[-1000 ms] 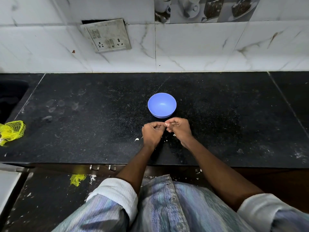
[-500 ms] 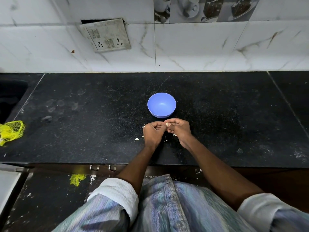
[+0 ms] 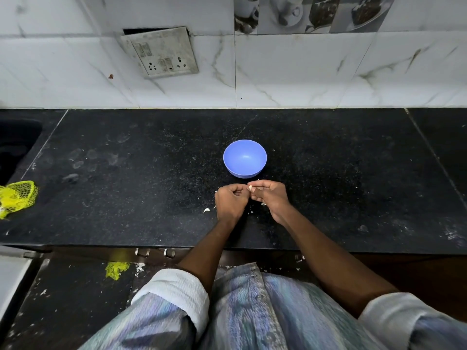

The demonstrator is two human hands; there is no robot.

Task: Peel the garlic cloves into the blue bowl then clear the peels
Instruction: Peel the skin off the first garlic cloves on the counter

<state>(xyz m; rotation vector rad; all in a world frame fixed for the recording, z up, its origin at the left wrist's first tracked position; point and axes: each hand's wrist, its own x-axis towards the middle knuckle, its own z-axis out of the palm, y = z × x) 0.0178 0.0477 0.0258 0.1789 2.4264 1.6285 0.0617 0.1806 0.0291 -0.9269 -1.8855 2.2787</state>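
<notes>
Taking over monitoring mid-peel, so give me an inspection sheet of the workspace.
Surface: black counter, dusty, smudged.
Job's things: blue bowl looks empty; garlic clove pinched just in front of it.
Clutter: peel scraps by the hands; yellow net bag at the counter's left edge.
Grips: left hand curled, contents hidden; right hand grips the clove.
Cables: nothing seen.
Surroundings: tiled wall, loose switch plate; peel bits on the floor.

A home kitchen is showing here: a black speckled stone tabletop point(image 3: 151, 152) is running along a white marble-look tiled wall point(image 3: 316, 72), a switch-and-socket plate point(image 3: 160, 53) is hanging loose on it, decorative tiles point(image 3: 303, 13) are picturing cups and desserts, and a dark sink point(image 3: 15, 147) is sitting at the left.
</notes>
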